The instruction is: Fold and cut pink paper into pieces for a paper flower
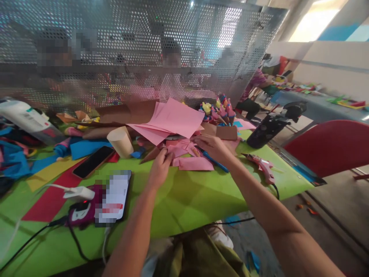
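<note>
Over a heap of pink paper scraps (196, 164), both my hands are at work. My left hand (160, 166) is closed at the left side of the heap, thumb against fingers; whatever it pinches is too small to make out. At the right side, my right hand (212, 146) reaches in with its fingers bent together at the scraps, and their tips are blurred. A blue-handled tool (216, 161), perhaps scissors, lies beneath my right hand, partly covered. Just behind the hands rests a stack of pink paper sheets (175, 117).
Left stand a cardboard tube (120, 141), a dark phone (93, 161), a lit phone (119, 196) and a corded power strip (83, 209). Right are a glue gun (263, 167), a black bottle (266, 129) and paper flowers (220, 111). A perforated metal screen (138, 50) rises behind.
</note>
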Action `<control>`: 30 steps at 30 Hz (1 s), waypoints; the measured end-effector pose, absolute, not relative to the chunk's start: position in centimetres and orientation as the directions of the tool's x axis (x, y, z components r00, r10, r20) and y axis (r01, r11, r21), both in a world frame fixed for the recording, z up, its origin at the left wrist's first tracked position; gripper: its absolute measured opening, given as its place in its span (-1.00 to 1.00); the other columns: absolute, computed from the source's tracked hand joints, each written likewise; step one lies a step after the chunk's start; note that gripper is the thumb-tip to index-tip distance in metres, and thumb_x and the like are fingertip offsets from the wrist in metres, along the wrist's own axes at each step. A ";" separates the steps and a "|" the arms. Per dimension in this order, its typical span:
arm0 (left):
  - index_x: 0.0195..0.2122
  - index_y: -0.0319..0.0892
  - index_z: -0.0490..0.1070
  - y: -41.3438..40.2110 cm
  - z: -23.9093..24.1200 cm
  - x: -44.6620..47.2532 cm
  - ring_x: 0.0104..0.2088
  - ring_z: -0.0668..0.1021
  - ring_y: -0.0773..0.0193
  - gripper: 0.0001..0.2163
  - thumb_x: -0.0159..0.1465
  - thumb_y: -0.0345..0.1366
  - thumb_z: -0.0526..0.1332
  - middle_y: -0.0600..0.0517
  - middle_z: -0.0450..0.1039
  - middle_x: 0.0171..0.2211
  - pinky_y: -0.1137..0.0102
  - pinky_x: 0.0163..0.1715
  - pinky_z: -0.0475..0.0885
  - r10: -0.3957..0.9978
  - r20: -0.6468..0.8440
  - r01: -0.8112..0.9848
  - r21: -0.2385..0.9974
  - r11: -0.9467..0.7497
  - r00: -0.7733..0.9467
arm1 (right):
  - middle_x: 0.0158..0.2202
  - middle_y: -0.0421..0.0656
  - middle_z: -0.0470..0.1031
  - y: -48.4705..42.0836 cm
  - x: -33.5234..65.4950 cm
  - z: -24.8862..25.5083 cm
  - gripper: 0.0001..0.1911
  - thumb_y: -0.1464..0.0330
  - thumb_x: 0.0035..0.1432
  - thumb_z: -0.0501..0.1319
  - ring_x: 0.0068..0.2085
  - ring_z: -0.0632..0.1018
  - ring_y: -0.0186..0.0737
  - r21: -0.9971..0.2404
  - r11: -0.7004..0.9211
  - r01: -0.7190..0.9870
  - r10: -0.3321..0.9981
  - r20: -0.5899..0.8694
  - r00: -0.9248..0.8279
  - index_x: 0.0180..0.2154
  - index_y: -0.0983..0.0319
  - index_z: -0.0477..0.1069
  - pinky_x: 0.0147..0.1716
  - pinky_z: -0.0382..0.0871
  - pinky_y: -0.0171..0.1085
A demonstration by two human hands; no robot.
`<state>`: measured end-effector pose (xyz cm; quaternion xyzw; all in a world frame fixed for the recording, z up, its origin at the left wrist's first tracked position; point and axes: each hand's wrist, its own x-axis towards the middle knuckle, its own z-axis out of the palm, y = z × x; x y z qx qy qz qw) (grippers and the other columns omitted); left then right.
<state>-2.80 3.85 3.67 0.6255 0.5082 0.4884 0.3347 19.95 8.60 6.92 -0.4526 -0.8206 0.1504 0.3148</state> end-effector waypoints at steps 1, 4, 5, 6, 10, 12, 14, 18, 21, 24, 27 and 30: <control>-0.32 -0.13 0.37 3.8 3.7 -2.8 -0.33 0.45 0.26 -0.89 0.31 -0.25 0.13 0.06 0.41 -0.38 0.40 -0.26 0.34 0.959 0.284 0.373 0.889 -0.266 0.008 | -0.06 -0.11 0.63 8.1 18.8 7.0 -0.68 0.29 0.39 0.06 -0.05 0.60 -0.16 -0.562 0.592 0.578 0.806 0.397 -0.439 -0.01 0.15 0.55 -0.06 0.43 -0.24; -0.19 -0.13 0.44 3.5 3.9 -2.6 -0.34 0.49 0.24 -0.86 0.35 -0.33 0.09 0.04 0.47 -0.37 0.40 -0.27 0.34 0.962 0.266 0.542 0.800 -0.258 0.065 | -0.06 -0.12 0.63 7.4 16.3 6.2 -0.75 0.35 0.30 0.19 -0.05 0.59 -0.16 -0.552 0.682 0.480 0.726 0.435 -0.533 -0.02 0.15 0.55 -0.05 0.42 -0.23; -0.17 -0.13 0.47 3.5 3.9 -2.6 -0.34 0.51 0.23 -0.84 0.35 -0.36 0.09 0.02 0.49 -0.37 0.39 -0.27 0.34 0.964 0.250 0.592 0.765 -0.252 0.088 | -0.10 -0.12 0.64 7.3 15.9 5.6 -0.77 0.38 0.27 0.22 -0.08 0.59 -0.17 -0.540 0.691 0.481 0.719 0.444 -0.535 -0.06 0.16 0.56 -0.07 0.42 -0.23; -0.15 -0.13 0.49 3.4 3.8 -2.6 -0.32 0.52 0.22 -0.82 0.34 -0.39 0.11 0.00 0.51 -0.35 0.39 -0.26 0.35 0.966 0.235 0.639 0.728 -0.248 0.106 | -0.15 -0.12 0.64 7.4 15.8 5.0 -0.80 0.42 0.24 0.24 -0.13 0.59 -0.18 -0.530 0.689 0.494 0.722 0.447 -0.527 -0.11 0.17 0.57 -0.10 0.41 -0.24; -0.19 -0.12 0.56 3.6 3.1 -3.0 -0.24 0.53 0.11 -0.84 0.28 -0.41 0.20 -0.08 0.55 -0.29 0.33 -0.20 0.36 0.965 0.205 0.780 0.571 -0.255 0.166 | -0.25 -0.11 0.64 7.8 16.3 2.3 -0.85 0.47 0.22 0.24 -0.20 0.57 -0.17 -0.474 0.626 0.619 0.780 0.377 -0.500 -0.24 0.19 0.58 -0.16 0.37 -0.26; -0.28 -0.12 0.58 3.9 2.5 -3.3 -0.21 0.52 0.08 -0.86 0.26 -0.42 0.23 -0.09 0.56 -0.29 0.29 -0.16 0.37 0.958 0.213 0.810 0.516 -0.276 0.191 | -0.27 -0.09 0.64 7.8 16.6 1.4 -0.84 0.46 0.24 0.21 -0.21 0.55 -0.14 -0.411 0.601 0.685 0.799 0.295 -0.523 -0.27 0.20 0.58 -0.17 0.34 -0.24; -0.34 -0.10 0.59 4.2 2.0 -3.6 -0.20 0.50 0.08 -0.87 0.22 -0.44 0.26 -0.08 0.56 -0.30 0.28 -0.12 0.36 0.956 0.221 0.809 0.516 -0.281 0.192 | -0.28 -0.07 0.63 7.8 16.6 1.0 -0.83 0.47 0.23 0.19 -0.22 0.53 -0.13 -0.374 0.584 0.721 0.811 0.231 -0.537 -0.30 0.21 0.57 -0.19 0.32 -0.23; -0.33 -0.09 0.59 4.6 2.0 -4.0 -0.18 0.50 0.10 -0.90 0.19 -0.42 0.29 -0.05 0.57 -0.28 0.28 -0.09 0.36 0.969 0.211 0.736 0.635 -0.236 0.128 | -0.33 -0.12 0.59 8.1 16.6 1.6 -0.90 0.47 0.15 0.24 -0.28 0.49 -0.18 -0.491 0.531 0.691 0.844 0.230 -0.485 -0.35 0.22 0.54 -0.28 0.26 -0.29; -0.32 -0.12 0.59 4.7 2.7 -4.1 -0.19 0.54 0.13 -0.93 0.20 -0.34 0.30 -0.03 0.57 -0.27 0.32 -0.13 0.38 0.974 0.219 0.648 0.733 -0.207 0.063 | -0.47 -0.22 0.46 8.4 16.9 2.3 -0.90 0.41 0.11 0.25 -0.40 0.41 -0.27 -0.636 0.458 0.621 0.879 0.223 -0.421 -0.46 0.22 0.43 -0.40 0.16 -0.32; -0.30 -0.15 0.57 4.4 3.4 -4.0 -0.31 0.55 0.20 -0.88 0.25 -0.26 0.25 0.00 0.56 -0.35 0.38 -0.26 0.39 0.983 0.179 0.500 0.849 -0.171 0.032 | -0.57 -0.30 0.28 8.6 17.2 2.5 -0.79 0.35 0.08 0.24 -0.48 0.30 -0.33 -0.750 0.399 0.528 0.900 0.210 -0.382 -0.54 0.21 0.28 -0.46 0.07 -0.33; -0.35 -0.16 0.55 3.9 4.0 -3.7 -0.37 0.53 0.24 -0.84 0.24 -0.21 0.24 0.03 0.54 -0.41 0.40 -0.31 0.39 0.987 0.161 0.396 0.905 -0.159 0.027 | -0.59 -0.32 0.17 8.7 17.2 2.4 -0.74 0.31 0.06 0.23 -0.50 0.23 -0.35 -0.813 0.381 0.440 0.900 0.216 -0.379 -0.56 0.19 0.21 -0.47 0.01 -0.32; -0.43 -0.15 0.53 3.7 4.5 -3.6 -0.36 0.52 0.25 -0.83 0.23 -0.20 0.24 0.04 0.53 -0.44 0.41 -0.29 0.38 0.978 0.210 0.372 0.906 -0.203 0.023 | -0.59 -0.33 0.11 8.5 17.2 2.4 -0.72 0.26 0.05 0.23 -0.50 0.19 -0.35 -0.847 0.376 0.375 0.891 0.221 -0.396 -0.57 0.19 0.19 -0.47 -0.01 -0.31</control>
